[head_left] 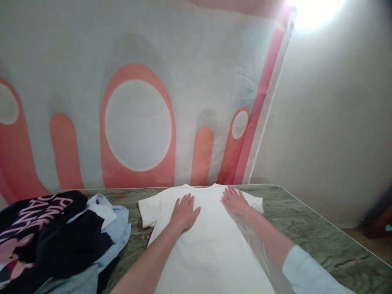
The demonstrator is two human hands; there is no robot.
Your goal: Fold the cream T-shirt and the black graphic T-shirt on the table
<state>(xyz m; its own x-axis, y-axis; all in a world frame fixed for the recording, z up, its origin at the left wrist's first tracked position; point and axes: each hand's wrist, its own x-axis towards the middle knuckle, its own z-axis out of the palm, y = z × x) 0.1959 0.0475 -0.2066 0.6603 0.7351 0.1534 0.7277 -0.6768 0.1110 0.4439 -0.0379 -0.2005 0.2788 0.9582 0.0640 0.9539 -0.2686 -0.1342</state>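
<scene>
A white T-shirt [211, 249] lies spread on the table, its neckline at the far edge and its short sleeves out to both sides. My left hand [184, 213] rests flat on the shirt's upper left chest, fingers stretched out and thumb apart. On the upper right, near the shoulder, my right hand [235, 200] also lies flat with its fingers extended. Neither hand grips anything. My right forearm covers part of the shirt's right side, and the lower hem is out of view.
A heap of clothes lies at the left: a black garment [70, 241] with pink lettering and light blue cloth [122, 222]. The green wood-patterned table [309, 228] has a pale edge at the right. Behind it hangs a white banner [196, 73] with coral shapes, beside a plain wall [330, 122].
</scene>
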